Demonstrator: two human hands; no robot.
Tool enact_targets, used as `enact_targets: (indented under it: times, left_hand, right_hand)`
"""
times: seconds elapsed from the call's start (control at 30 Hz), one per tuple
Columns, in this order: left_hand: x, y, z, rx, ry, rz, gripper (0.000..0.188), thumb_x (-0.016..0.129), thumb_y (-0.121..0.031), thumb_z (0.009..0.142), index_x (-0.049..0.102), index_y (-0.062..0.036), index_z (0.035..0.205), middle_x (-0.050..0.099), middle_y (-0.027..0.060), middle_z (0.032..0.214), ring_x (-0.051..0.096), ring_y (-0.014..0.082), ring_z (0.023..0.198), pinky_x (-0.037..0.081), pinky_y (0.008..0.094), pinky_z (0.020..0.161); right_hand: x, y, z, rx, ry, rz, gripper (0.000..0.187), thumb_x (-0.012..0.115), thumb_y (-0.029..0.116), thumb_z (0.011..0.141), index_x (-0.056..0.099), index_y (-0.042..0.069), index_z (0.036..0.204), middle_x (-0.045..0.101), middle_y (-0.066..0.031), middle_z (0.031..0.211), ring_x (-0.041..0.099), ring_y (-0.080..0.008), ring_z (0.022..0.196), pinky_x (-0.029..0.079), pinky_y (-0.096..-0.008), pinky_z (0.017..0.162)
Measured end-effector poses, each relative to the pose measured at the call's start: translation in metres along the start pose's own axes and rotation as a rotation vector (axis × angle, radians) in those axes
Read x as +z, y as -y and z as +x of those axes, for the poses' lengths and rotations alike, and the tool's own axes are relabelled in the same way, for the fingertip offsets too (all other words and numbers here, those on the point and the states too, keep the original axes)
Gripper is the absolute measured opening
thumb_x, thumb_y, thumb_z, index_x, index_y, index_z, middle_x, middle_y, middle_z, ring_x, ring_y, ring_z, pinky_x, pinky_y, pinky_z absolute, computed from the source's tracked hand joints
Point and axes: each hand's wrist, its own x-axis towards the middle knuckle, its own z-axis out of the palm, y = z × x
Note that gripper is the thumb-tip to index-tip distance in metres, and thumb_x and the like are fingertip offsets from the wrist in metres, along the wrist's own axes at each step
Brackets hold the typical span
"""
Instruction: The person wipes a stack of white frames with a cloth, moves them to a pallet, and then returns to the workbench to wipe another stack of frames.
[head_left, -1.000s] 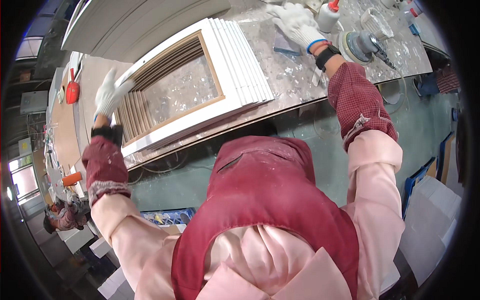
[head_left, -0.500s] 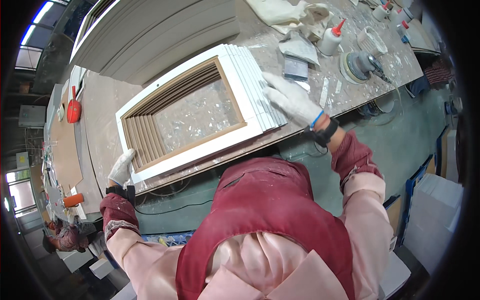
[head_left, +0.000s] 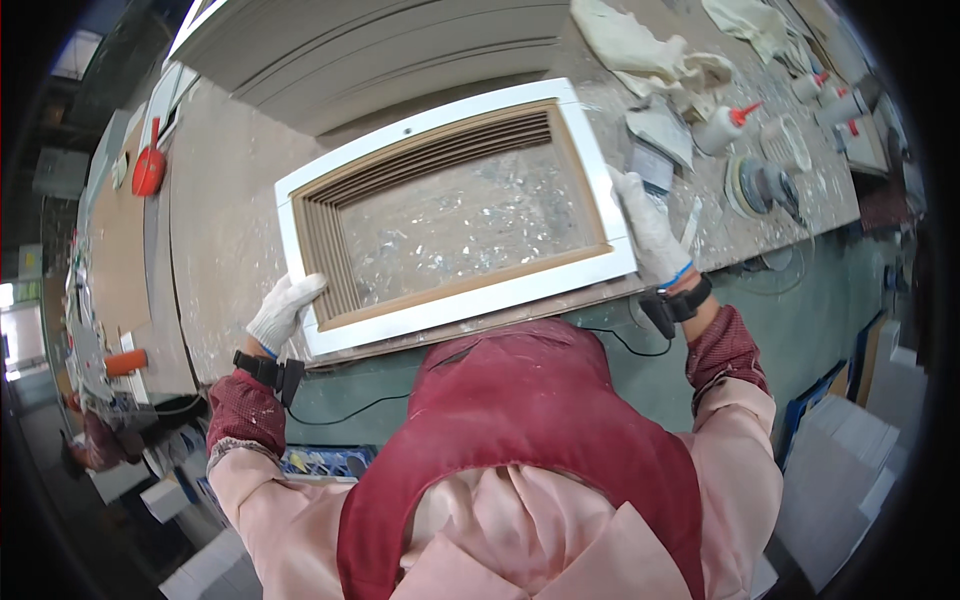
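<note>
A stack of several white rectangular frames point(head_left: 470, 302) with brown inner edges lies on the workbench before me. Through the top frame's opening I see the inner edges of those beneath, and the bench surface. My left hand point(head_left: 284, 308), in a white glove, is closed over the stack's near left corner, one finger reaching across the top rail. Against the right side rests my gloved right hand point(head_left: 648, 228), fingers stretched along the outer edge; its fingertips are partly hard to make out.
Behind the stack stand grey-brown panels point(head_left: 400, 60). To the right are a sander point(head_left: 760, 187), a white bottle with red nozzle point(head_left: 722, 130), crumpled cloth point(head_left: 640, 50) and a grey scraper-like plate point(head_left: 652, 168). A red dustpan point(head_left: 149, 172) lies left. The workbench point(head_left: 225, 250) has a near edge close to my apron.
The stack's right side was fanned out in steps; its frames now line up there. My right hand has come in against that side. The view has shifted, so bench items appear farther right.
</note>
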Motion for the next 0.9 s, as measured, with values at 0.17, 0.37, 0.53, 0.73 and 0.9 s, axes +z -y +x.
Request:
enact_targets:
  times: [0.17,0.37,0.53,0.73,0.9]
  left_hand:
    - [0.008,-0.015,0.023,0.041,-0.144,-0.101,0.044,0.062,-0.032,0.089,0.058,0.0030,0.115,0.062,0.0061,0.103,0.059,0.0125,0.095,0.048,0.0269,0.083]
    - [0.008,-0.029,0.043,-0.072,-0.208,-0.049,0.044,0.066,-0.031,0.085,0.059,0.0056,0.109,0.064,0.0087,0.092,0.064,0.0171,0.080,0.053,0.0305,0.074]
    - [0.014,-0.032,0.042,-0.065,-0.233,-0.081,0.042,0.063,-0.027,0.086,0.059,0.0045,0.113,0.066,0.0100,0.098,0.066,0.0177,0.083,0.055,0.0316,0.077]
    - [0.014,-0.033,0.040,-0.077,-0.240,0.073,0.043,0.062,-0.027,0.084,0.059,0.0052,0.113,0.066,0.0100,0.096,0.065,0.0166,0.085,0.054,0.0318,0.076]
    - [0.013,-0.041,0.018,0.096,-0.512,0.114,0.037,0.069,-0.025,0.080,0.062,0.0008,0.107,0.064,0.0051,0.090,0.060,0.0134,0.078,0.049,0.0284,0.073]
  right_hand:
    - [-0.010,0.022,0.031,0.147,0.034,-0.174,0.056,0.052,0.040,0.097,0.047,-0.003,0.133,0.056,-0.0084,0.124,0.052,-0.0156,0.115,0.041,-0.0298,0.100]
    - [0.028,0.047,0.052,0.220,0.128,-0.293,0.062,0.056,0.043,0.093,0.047,-0.004,0.132,0.054,-0.0135,0.128,0.051,-0.0196,0.118,0.035,-0.0311,0.104]
    - [0.006,0.025,0.074,0.151,0.059,-0.684,0.064,0.059,0.044,0.090,0.048,-0.003,0.131,0.059,-0.0105,0.118,0.053,-0.0174,0.106,0.040,-0.0299,0.095]
    - [0.010,0.026,0.064,0.112,0.017,-0.734,0.061,0.058,0.044,0.091,0.048,-0.002,0.130,0.058,-0.0073,0.116,0.052,-0.0145,0.104,0.040,-0.0295,0.094]
    - [0.024,0.043,0.050,-0.053,-0.027,-0.546,0.055,0.055,0.041,0.094,0.048,0.001,0.131,0.057,-0.0055,0.113,0.052,-0.0122,0.101,0.041,-0.0290,0.091]
